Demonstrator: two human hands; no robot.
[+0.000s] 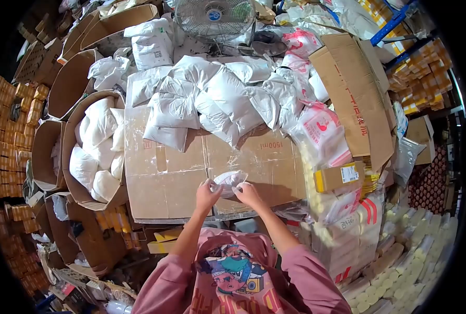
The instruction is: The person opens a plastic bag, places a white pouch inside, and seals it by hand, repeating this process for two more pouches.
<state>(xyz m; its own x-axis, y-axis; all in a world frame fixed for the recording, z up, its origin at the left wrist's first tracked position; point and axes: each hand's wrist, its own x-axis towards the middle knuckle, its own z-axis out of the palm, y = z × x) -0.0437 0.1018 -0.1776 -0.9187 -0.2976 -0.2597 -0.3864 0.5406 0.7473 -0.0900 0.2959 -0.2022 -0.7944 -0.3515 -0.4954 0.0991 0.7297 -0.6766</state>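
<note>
Near the front edge of the cardboard-covered table [175,201], a small clear plastic bag [230,179] with pale contents lies between my two hands. My left hand [208,193] pinches the bag's left corner. On the other side, my right hand [247,193] grips the right corner, with its fingers closed. A heap of filled white bags [222,99] covers the back half of the cardboard, beyond my hands.
Open cartons stand along the left, one holding filled white bags [97,152]. A fan [214,15] is at the back. On the right are a large tilted carton [350,99], red-printed plastic bags [322,131] and a small yellow-edged box [339,177].
</note>
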